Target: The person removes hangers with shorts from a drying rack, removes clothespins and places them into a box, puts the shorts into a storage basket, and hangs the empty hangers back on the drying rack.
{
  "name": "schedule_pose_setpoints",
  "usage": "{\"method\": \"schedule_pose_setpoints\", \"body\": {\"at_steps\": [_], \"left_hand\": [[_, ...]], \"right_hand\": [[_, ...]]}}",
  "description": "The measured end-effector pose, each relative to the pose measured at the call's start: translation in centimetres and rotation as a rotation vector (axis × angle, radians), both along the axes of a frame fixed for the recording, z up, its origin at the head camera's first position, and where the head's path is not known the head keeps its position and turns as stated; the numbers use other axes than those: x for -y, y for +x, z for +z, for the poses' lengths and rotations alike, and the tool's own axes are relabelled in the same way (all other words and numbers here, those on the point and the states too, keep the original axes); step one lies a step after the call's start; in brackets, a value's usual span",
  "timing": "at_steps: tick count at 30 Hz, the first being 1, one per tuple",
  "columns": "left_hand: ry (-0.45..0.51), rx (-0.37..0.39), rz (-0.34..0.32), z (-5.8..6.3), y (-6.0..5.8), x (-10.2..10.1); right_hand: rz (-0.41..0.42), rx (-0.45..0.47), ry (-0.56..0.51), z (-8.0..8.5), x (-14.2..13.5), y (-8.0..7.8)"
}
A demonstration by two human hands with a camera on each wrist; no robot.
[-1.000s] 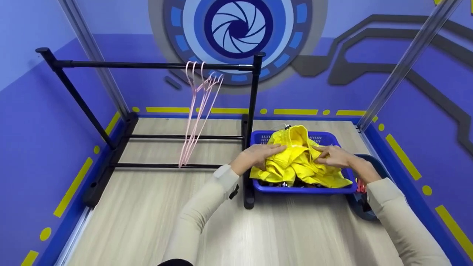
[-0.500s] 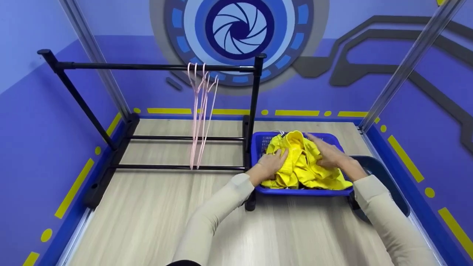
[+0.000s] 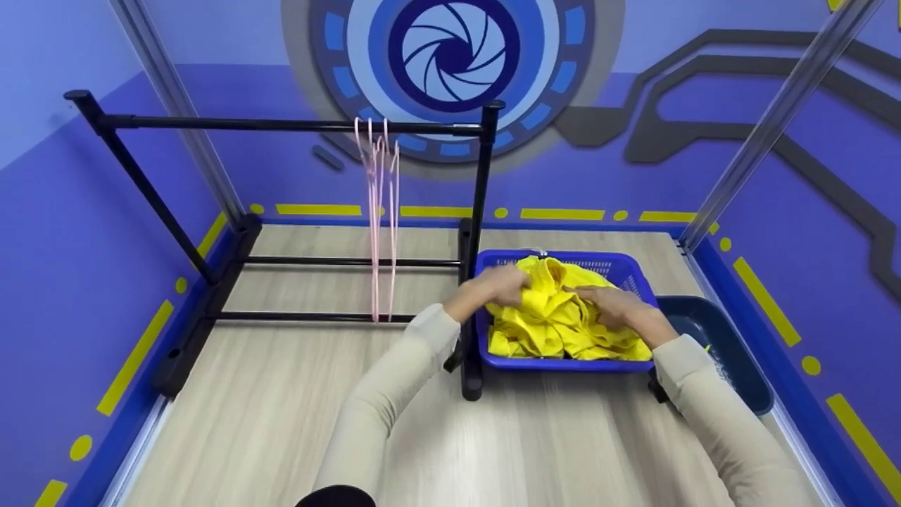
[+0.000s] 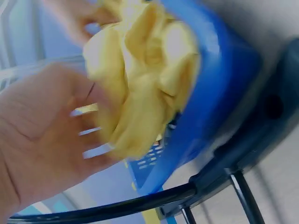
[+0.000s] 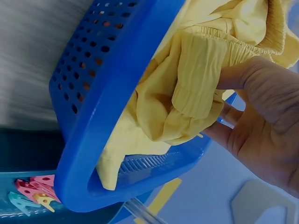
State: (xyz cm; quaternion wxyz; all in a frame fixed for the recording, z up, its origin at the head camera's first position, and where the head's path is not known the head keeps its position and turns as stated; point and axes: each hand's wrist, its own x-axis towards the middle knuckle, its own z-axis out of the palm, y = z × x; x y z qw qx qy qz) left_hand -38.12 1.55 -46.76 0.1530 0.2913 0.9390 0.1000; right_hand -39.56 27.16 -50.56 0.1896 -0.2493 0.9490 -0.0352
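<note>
A crumpled yellow garment (image 3: pixel 556 317) with gathered elastic edges lies in the blue plastic basket (image 3: pixel 563 365); its exact kind is not clear. My left hand (image 3: pixel 503 283) holds the garment's left side, and in the blurred left wrist view its thumb and fingers stand around the cloth. My right hand (image 3: pixel 612 304) grips the other side. In the right wrist view, that thumb presses on a gathered band (image 5: pixel 198 74) while the fingers go behind the cloth. Dark items beneath the garment are mostly hidden.
Left of the basket stands a black clothes rack (image 3: pixel 281 125) with several pink hangers (image 3: pixel 376 225) on its bar. A dark teal tub (image 3: pixel 732 352) sits to the right. Pink, yellow and teal clothespins (image 5: pixel 39 186) lie in it.
Both hands have shifted over the garment, and its raised top has sunk lower into the basket. The hangers have swung from slanted to nearly straight down.
</note>
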Motion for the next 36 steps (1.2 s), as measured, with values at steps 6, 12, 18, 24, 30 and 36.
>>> {"method": "schedule_pose_setpoints", "body": {"at_steps": [6, 12, 18, 24, 30, 36], "left_hand": [[0.130, -0.267, 0.089, -0.4, -2.2, -0.7], [-0.058, -0.186, 0.054, -2.6, -3.3, -1.8], [-0.120, -0.178, 0.130, -3.1, -3.6, -1.3], [-0.149, -0.201, 0.176, -3.4, -3.9, -0.8], [-0.202, -0.391, 0.182, -3.0, -3.8, 0.6], [0.026, -0.373, 0.220, -0.5, -2.3, 1.8]], "right_hand": [[0.087, -0.033, 0.022, -0.4, 0.9, 0.2], [0.079, -0.055, 0.039, -0.5, 0.7, 0.7], [0.114, -0.069, 0.025, -0.5, 0.7, 0.8], [0.129, -0.082, 0.001, -0.8, 0.6, 0.8], [0.098, -0.056, -0.029, -0.7, 0.2, 0.8], [0.098, -0.047, -0.047, -0.3, -0.5, 0.8]]}}
